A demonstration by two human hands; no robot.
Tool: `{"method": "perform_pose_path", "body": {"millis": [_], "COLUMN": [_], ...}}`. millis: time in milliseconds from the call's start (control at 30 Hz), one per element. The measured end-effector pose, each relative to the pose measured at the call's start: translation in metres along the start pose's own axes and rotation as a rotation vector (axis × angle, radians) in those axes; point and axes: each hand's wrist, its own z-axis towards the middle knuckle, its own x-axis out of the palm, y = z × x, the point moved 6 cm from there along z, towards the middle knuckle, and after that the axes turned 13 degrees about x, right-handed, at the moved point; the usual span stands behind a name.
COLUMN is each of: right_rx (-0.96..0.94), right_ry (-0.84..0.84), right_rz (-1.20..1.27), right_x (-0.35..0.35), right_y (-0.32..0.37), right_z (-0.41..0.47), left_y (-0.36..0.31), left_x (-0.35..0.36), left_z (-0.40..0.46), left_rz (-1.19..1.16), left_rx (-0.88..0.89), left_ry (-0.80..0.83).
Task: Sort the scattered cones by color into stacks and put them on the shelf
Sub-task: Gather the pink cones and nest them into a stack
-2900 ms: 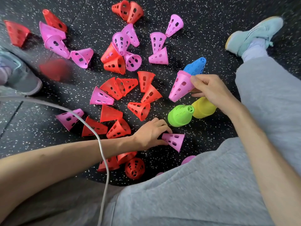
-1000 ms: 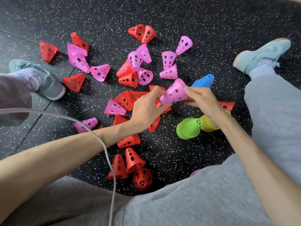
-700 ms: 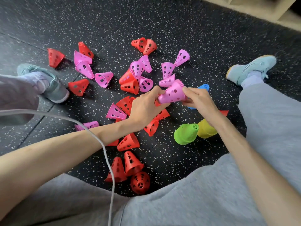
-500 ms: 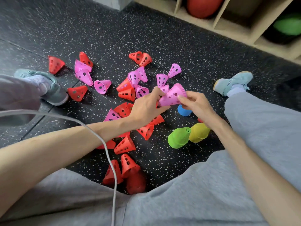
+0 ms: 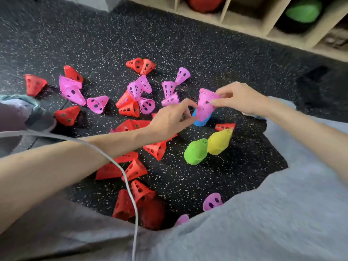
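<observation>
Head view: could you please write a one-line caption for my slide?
Both hands, left hand and right hand, hold a pink cone stack above scattered red and pink cones on the speckled floor.

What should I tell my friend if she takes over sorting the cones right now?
Right hand pinches the rim of the pink stack, held mouth-up above the blue cones.
Left hand has its fingers curled at the stack's lower end; whether it grips is unclear.
Green stack and yellow stack lie on the floor.
Left: the loose pink and red cones, then the shelf.
</observation>
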Motion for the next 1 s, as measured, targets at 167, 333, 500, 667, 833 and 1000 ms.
{"method": "perform_pose_path", "body": {"millis": [167, 333, 500, 667, 833, 1000], "right_rx": [0.014, 0.000, 0.029, 0.059, 0.077, 0.088], "right_ry": [0.050, 0.115, 0.135, 0.131, 0.152, 0.155], "right_rz": [-0.037, -0.131, -0.113, -0.051, 0.004, 0.036], "right_x": [0.006, -0.007, -0.006, 0.000, 0.007, 0.013], "right_y": [-0.042, -0.051, -0.068, -0.084, -0.094, -0.096], "right_z": [0.002, -0.001, -0.014, -0.029, -0.040, -0.043], "left_y": [-0.025, -0.035, -0.045, -0.049, -0.054, -0.052], "left_x": [0.026, 0.070, 0.117, 0.167, 0.205, 0.214], "left_z": [0.013, -0.012, -0.036, -0.058, -0.079, -0.092], "left_rz": [-0.161, -0.243, -0.337, -0.431, -0.390, -0.267], "left_rx": [0.030, 0.077, 0.092, 0.043, 0.048, 0.065], "left_ry": [-0.053, 0.170, 0.321, 0.481, 0.791, 0.890]}}
